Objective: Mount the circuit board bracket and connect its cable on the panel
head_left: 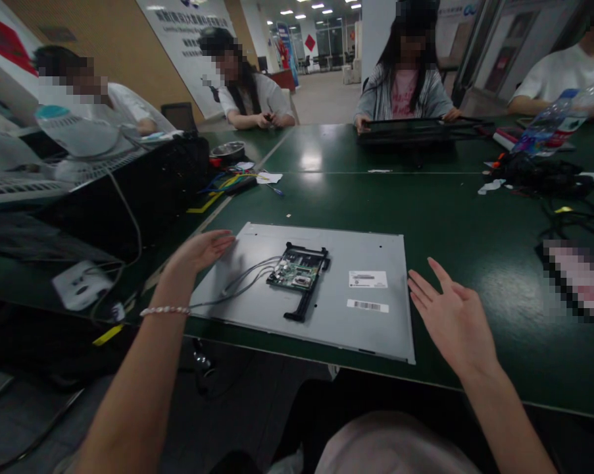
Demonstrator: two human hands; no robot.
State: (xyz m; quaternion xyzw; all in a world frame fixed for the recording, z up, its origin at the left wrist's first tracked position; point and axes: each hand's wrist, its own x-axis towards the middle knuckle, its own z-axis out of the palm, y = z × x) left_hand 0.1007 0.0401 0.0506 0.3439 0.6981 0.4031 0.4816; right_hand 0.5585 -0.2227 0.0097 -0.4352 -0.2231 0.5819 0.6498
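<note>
A flat silver display panel [257, 309] lies back side up on the green table, close to its front edge. On top of it rests a green circuit board [297, 273] in a black plastic bracket [304, 306], with grey cables [242, 280] trailing off to the left. Two white labels [367, 280] are stuck on the panel's right part. At the panel's left edge is my left hand [205, 250], fingers stretched out, gripping nothing. My right hand [449, 316] is held palm up beside the right edge, fingers apart and nothing in it.
Across the table one person handles a black frame [415, 130]; several other people sit around. Coloured wires [232, 181] and a metal bowl [229, 150] are at the back left. A white fan [84, 135] stands left. Bottles [548, 122] and black cables [538, 174] lie right.
</note>
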